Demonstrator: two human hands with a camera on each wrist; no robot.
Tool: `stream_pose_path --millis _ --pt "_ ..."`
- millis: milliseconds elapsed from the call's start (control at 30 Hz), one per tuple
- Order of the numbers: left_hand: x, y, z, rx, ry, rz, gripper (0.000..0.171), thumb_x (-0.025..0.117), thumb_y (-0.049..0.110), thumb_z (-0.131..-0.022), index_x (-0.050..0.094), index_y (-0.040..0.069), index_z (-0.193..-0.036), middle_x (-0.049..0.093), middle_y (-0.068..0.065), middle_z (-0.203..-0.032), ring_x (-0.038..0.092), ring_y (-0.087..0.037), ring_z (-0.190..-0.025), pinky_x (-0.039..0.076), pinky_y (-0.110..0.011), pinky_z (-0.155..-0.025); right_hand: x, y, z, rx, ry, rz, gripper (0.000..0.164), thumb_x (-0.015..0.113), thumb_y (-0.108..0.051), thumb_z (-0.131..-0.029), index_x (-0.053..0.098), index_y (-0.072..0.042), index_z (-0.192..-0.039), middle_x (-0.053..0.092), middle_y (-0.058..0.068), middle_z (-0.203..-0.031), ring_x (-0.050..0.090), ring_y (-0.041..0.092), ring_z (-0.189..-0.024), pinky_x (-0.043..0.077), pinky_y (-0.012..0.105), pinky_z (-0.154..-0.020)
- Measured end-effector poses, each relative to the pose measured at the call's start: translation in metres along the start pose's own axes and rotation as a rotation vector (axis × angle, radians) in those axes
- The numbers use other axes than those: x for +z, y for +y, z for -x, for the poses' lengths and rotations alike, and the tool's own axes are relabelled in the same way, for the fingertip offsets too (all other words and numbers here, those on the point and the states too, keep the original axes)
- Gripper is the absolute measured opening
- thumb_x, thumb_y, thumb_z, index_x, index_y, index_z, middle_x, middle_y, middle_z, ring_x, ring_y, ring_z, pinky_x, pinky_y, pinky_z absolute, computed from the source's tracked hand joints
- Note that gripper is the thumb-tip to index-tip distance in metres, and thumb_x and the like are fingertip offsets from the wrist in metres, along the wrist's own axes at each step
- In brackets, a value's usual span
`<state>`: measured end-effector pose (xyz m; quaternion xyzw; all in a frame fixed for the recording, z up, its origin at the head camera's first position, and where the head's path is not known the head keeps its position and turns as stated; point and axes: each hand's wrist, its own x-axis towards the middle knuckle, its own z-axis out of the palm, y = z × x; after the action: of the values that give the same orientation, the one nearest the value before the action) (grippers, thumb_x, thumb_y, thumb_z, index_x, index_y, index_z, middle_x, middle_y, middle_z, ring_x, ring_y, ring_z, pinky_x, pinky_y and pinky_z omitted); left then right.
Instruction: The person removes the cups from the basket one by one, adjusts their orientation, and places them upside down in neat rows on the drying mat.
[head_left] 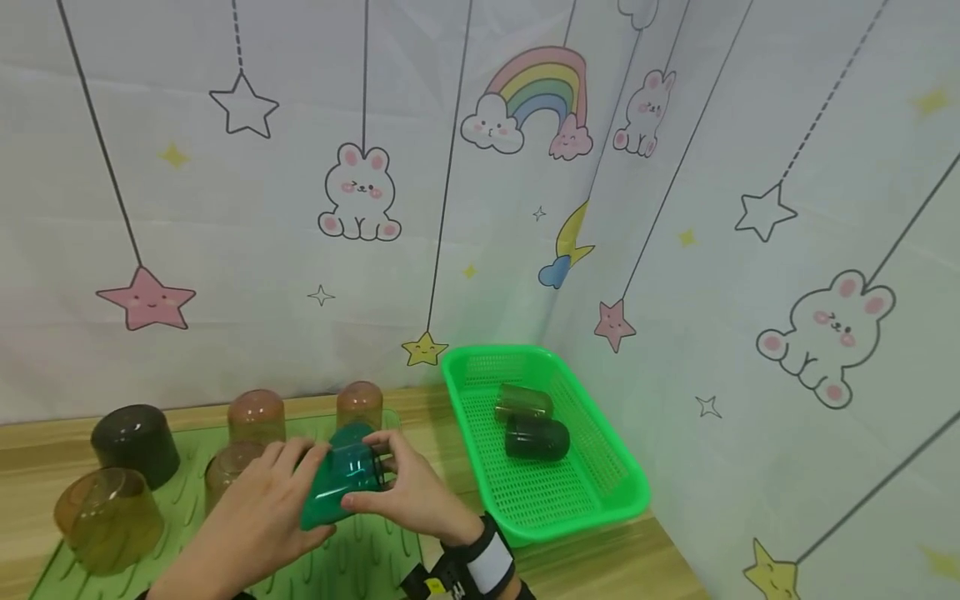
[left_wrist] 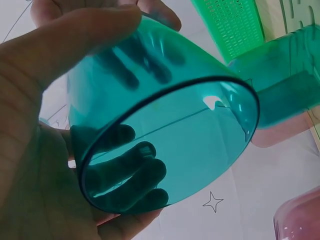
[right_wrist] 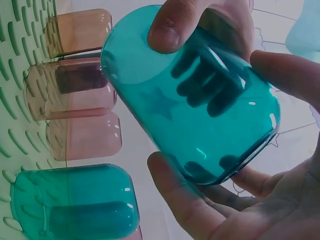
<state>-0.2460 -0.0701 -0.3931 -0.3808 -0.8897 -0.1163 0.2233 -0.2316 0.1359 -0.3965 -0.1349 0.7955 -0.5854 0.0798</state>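
Note:
Both hands hold a transparent teal cup (head_left: 341,485) tilted above a green drying mat (head_left: 375,542). My left hand (head_left: 262,508) grips it from the left, its thumb on one side and its fingers on the other, as the left wrist view shows. From the right, my right hand (head_left: 420,492) has thumb and fingers spread around the cup's open-rim end. The cup's rim and hollow inside face the left wrist camera, and fingers show through the wall. A second teal cup (right_wrist: 80,200) stands upside down on the mat in the right wrist view.
Other upside-down cups stand on the mat: a dark cup (head_left: 135,446), an amber cup (head_left: 112,521) and several pinkish ones. At the right, a bright green basket (head_left: 540,508) contains a brownish cup (head_left: 517,400) and a black cup (head_left: 537,438) on their sides. A patterned curtain hangs behind.

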Motion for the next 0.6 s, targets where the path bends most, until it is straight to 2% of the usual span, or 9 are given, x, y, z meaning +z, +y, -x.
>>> stream_pose_path --millis 200,433,600 --pt "-0.002 -0.001 0.002 -0.009 0.002 0.010 0.085 0.087 0.047 -0.054 0.056 -0.001 -0.117 0.055 -0.014 -0.104 0.056 -0.030 -0.089 0.053 -0.046 -0.070 -0.002 -0.002 0.000 -0.025 -0.039 0.021 0.057 0.068 -0.024 -0.088 0.039 -0.010 -0.135 0.045 -0.002 -0.128 0.054 0.008 -0.105 0.051 0.024 -0.077" --pt "-0.003 0.002 0.003 -0.015 -0.019 -0.005 0.086 0.088 0.045 -0.055 0.056 -0.002 -0.120 0.055 -0.016 -0.103 0.056 -0.031 -0.089 0.053 -0.045 -0.067 0.000 -0.008 0.004 -0.052 -0.028 0.083 0.058 0.070 -0.024 -0.087 0.041 -0.011 -0.135 0.048 -0.004 -0.126 0.054 0.007 -0.102 0.050 0.022 -0.077" --pt "-0.002 0.007 0.010 -0.082 -0.018 0.052 0.084 0.087 0.043 -0.055 0.056 0.000 -0.120 0.056 -0.014 -0.104 0.057 -0.028 -0.089 0.054 -0.044 -0.066 -0.001 -0.009 0.010 -0.092 -0.060 0.140 0.058 0.068 -0.027 -0.088 0.041 -0.012 -0.136 0.047 -0.004 -0.128 0.053 0.006 -0.104 0.049 0.022 -0.081"
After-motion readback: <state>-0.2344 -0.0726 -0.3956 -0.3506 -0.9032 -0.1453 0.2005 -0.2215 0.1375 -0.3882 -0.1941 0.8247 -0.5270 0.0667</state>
